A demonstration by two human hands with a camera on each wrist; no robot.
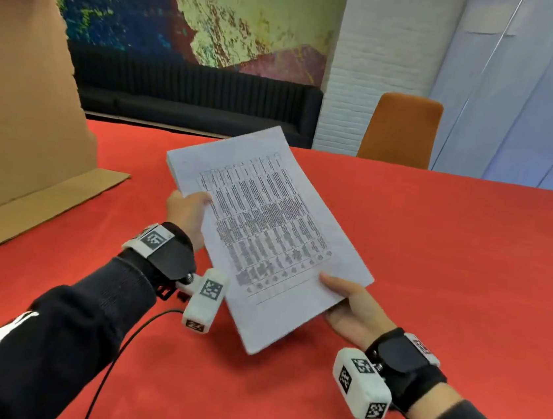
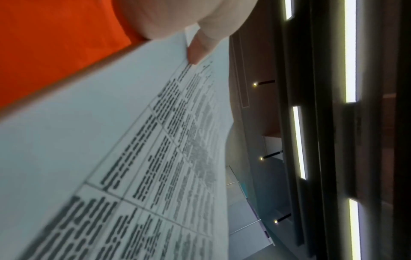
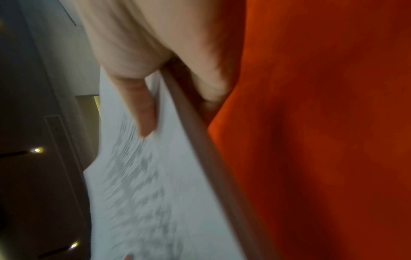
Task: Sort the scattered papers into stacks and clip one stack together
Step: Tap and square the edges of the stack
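Note:
A stack of white papers [image 1: 261,242] printed with a dense table is held tilted above the red table [image 1: 451,263]. My left hand [image 1: 186,214] pinches the stack's left edge, thumb on top. My right hand [image 1: 350,305] grips the near right corner, thumb on the top sheet and fingers underneath. In the left wrist view the printed sheet [image 2: 133,158] fills the frame with my thumb [image 2: 200,49] pressed on it. The right wrist view shows the papers [image 3: 151,193] blurred, with my thumb [image 3: 142,112] on top. No clip is visible.
A large cardboard box [image 1: 23,94] stands at the left on the table with a flap [image 1: 45,203] lying flat. An orange chair [image 1: 401,130] stands at the far edge. A dark sofa [image 1: 195,96] lines the back wall. A black cable [image 1: 120,357] trails near my left arm.

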